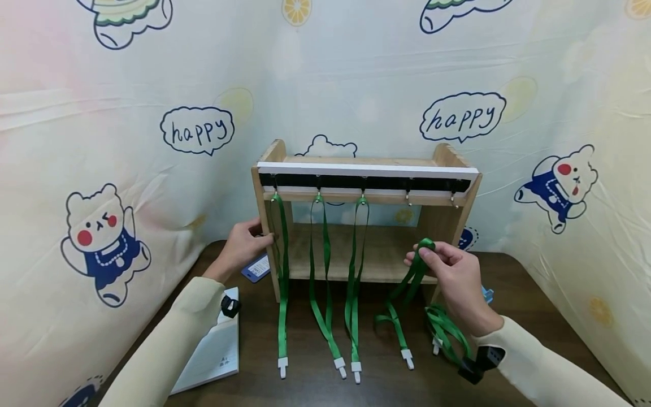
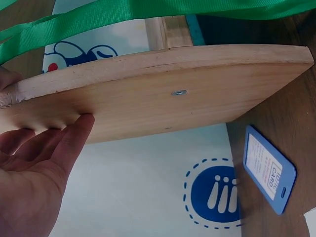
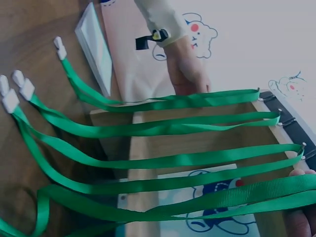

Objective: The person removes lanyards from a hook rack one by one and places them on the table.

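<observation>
Pinching a fourth green lanyard (image 1: 407, 282) in the right hand (image 1: 455, 277) at lower right of frame, bracing the wooden rack (image 1: 366, 169) with flat left hand (image 1: 244, 246); three lanyards hanging, two hooks bare.

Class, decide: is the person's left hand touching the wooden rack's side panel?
Touching. The left wrist view shows the left hand with fingertips pressed flat against the wooden rack's side panel.

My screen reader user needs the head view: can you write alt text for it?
A person's right hand pinches the loop of a green lanyard in front of a small wooden rack, while the left hand steadies the rack's left side. Three more lanyards hang from its hook rail, clips resting on the dark table; two hooks at the right are bare.
</observation>
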